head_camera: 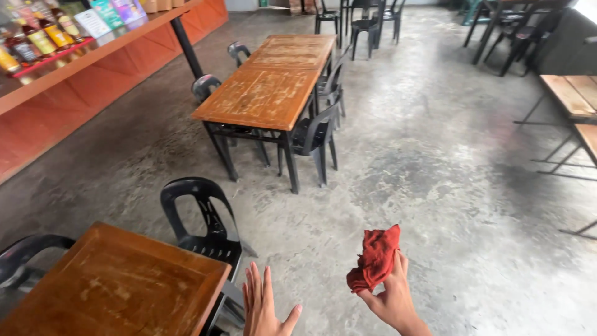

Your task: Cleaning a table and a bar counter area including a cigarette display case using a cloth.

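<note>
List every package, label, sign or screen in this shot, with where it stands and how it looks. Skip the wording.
Labelled bottles: far-left counter, on a red tray; amber contents, yellow labels, dark caps.
Upright packages or cards: same counter, further along; flat rectangles in teal, white and purple.
No screens show.
The red cloth in the right hand carries no label.

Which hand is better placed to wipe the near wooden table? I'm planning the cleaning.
Probably the right hand: it already grips the red cloth. The left hand is open and empty, though nearer the wooden table.
</note>
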